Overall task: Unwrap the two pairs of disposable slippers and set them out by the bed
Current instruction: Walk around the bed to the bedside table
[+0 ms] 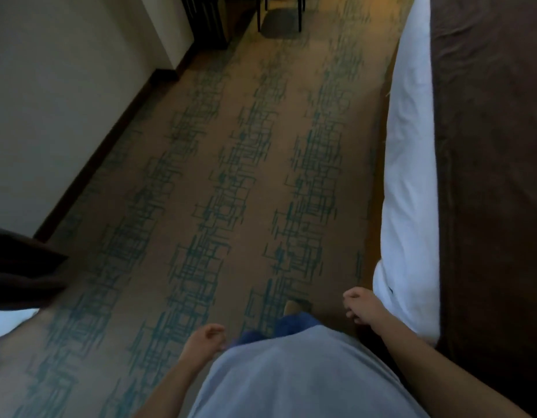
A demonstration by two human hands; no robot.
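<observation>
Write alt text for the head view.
A person looks down at both hands, left and right, loosely curled and holding nothing, above a patterned carpet. A bed with white sheets runs along the right; no slippers are in sight.

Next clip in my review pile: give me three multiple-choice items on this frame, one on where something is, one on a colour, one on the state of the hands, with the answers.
1. Where does the bed lie in the view?
A. along the right edge
B. along the left wall
C. across the top

2. What colour are the lines on the carpet?
A. red
B. teal
C. white

3. What do the left hand and right hand hold?
A. one slipper each
B. a wrapper between them
C. nothing

Answers:
1 A, its white sheet hangs down the right side.
2 B, blue-green lines run in bands on brown.
3 C, both hands are loosely curled, with nothing in them; no slippers are in view.
</observation>
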